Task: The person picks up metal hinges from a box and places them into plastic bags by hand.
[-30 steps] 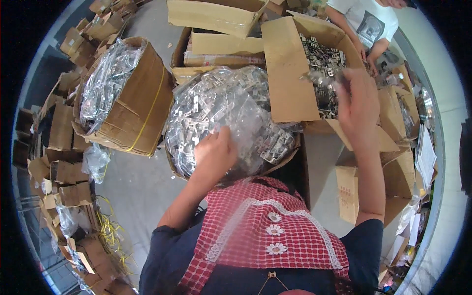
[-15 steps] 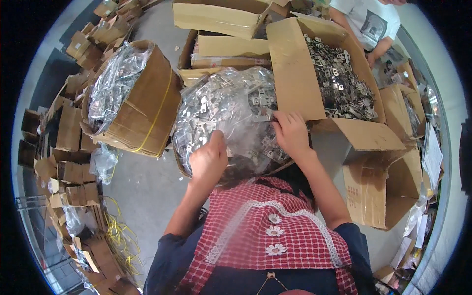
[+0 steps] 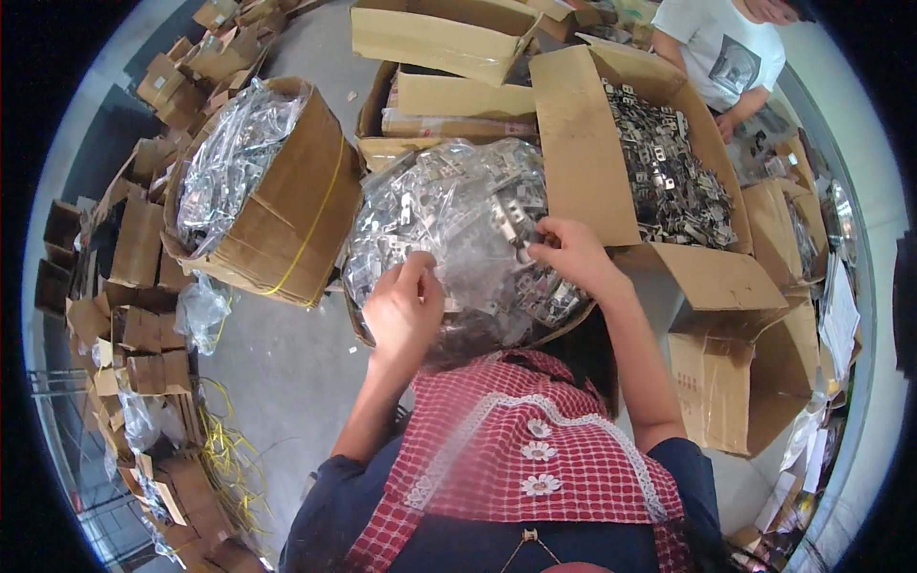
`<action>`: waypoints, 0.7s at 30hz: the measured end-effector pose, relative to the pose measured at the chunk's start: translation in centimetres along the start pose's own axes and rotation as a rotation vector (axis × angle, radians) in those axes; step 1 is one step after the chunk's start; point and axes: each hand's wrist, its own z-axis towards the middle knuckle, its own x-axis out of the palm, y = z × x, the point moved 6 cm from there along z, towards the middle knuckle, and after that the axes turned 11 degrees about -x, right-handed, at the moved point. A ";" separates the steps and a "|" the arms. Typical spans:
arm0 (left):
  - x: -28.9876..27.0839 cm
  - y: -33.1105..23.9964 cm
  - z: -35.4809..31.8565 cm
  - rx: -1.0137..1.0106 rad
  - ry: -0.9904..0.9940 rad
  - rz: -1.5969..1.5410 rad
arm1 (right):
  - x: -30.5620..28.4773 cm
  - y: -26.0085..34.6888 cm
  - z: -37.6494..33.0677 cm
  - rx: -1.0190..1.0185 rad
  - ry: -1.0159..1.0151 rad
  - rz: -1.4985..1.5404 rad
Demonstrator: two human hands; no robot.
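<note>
Right in front of me stands a box heaped with small silvery metal brackets (image 3: 516, 218), lying in and around a clear plastic bag (image 3: 458, 229). My right hand (image 3: 581, 256) is at the right of the heap, thumb and forefinger pinching a small metal bracket (image 3: 523, 251). At the near left of the heap, my left hand (image 3: 406, 304) is closed, thumb against curled fingers, over the bag. Whatever it may hold between the fingertips is too small to make out.
To the left, a strapped carton (image 3: 277, 210) holds more bagged metal parts. An open carton of darker metal pieces (image 3: 669, 172) stands at the far right, a person (image 3: 716, 57) beside it. An open carton (image 3: 716, 382) lies at the right. Yellow strapping (image 3: 224, 449) litters the floor at left.
My right hand has moved slightly down and right, and the bracket at its fingertips has turned. My left hand's fingers have shifted, still over the bag. The whole view has shifted slightly.
</note>
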 end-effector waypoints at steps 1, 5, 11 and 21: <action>0.0 0.3 0.1 -0.021 0.007 -0.011 | 0.4 -0.3 0.0 -0.020 0.147 0.121; 0.5 1.2 0.4 -0.059 0.030 -0.016 | 0.6 1.7 0.7 -0.128 0.288 0.073; 0.9 1.5 0.4 -0.100 0.050 -0.038 | 0.8 5.6 0.9 -0.661 0.115 -0.486; 0.5 1.6 0.3 -0.124 0.035 -0.041 | -1.7 8.8 -3.7 -0.831 0.170 -0.659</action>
